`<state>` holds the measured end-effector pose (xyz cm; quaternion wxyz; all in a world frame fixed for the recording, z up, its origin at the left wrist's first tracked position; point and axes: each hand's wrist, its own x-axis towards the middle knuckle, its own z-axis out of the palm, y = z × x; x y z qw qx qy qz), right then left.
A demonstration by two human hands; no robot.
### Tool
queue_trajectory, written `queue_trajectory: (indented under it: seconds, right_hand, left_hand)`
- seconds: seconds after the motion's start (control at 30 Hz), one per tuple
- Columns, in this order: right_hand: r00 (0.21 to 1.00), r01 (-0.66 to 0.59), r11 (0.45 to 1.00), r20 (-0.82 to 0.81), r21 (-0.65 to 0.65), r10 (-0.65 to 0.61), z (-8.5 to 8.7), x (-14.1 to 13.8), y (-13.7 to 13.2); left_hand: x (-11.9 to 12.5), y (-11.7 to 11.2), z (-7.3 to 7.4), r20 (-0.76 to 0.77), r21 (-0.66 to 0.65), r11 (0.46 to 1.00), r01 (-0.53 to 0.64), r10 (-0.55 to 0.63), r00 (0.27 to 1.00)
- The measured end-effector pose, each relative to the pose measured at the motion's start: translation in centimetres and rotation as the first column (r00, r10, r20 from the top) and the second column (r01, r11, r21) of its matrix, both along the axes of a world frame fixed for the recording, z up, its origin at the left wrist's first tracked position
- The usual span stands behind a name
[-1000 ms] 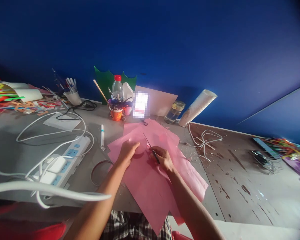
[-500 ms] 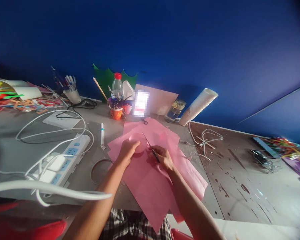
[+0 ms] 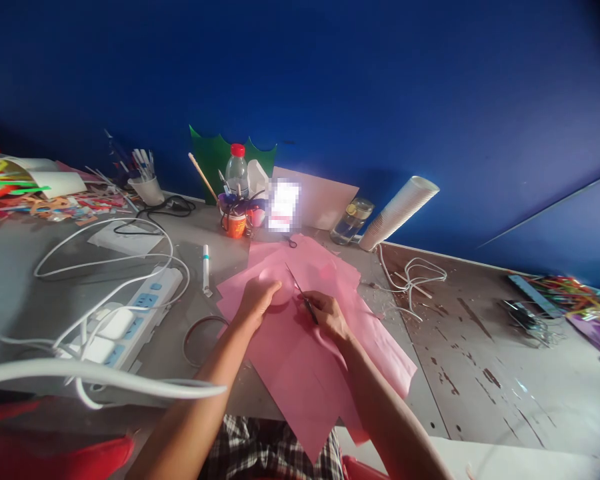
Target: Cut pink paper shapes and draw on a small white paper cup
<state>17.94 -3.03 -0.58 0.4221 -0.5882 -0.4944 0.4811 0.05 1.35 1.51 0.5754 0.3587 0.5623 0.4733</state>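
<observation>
My left hand [image 3: 254, 301] is closed on a small round piece of pink paper [image 3: 275, 285], held just above large pink paper sheets [image 3: 300, 360] spread on the table. My right hand [image 3: 327, 315] grips small scissors [image 3: 297, 289], whose blades point up and left and meet the round piece's right edge. The two hands sit close together over the middle of the sheets.
A white power strip [image 3: 130, 320] with looping cables lies left. Behind the sheets stand a pen [image 3: 206, 267], an orange cup [image 3: 235, 225], a water bottle [image 3: 237, 172], a glass jar [image 3: 351, 221] and stacked paper cups [image 3: 399, 211]. Paper scraps litter the far left, white wire [image 3: 414, 279] the right.
Both hands and the scissors stay in nearly the same place. The view has shifted slightly; nothing was picked up or let go.
</observation>
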Motion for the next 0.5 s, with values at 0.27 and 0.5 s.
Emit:
queue_trajectory:
  seconds: [0.27,0.5]
  right_hand:
    - [0.983,-0.014,0.998,-0.183,-0.058,0.003,1.4,-0.3,-0.3]
    - [0.988,0.0,0.998,-0.152,-0.058,-0.009,1.4,-0.3,-0.2]
  left_hand:
    - [-0.1,0.0,0.2,0.004,-0.023,1.0,0.009,-0.009,1.0]
    - [-0.1,0.2,-0.1,-0.025,-0.044,0.999,-0.025,0.023,0.999]
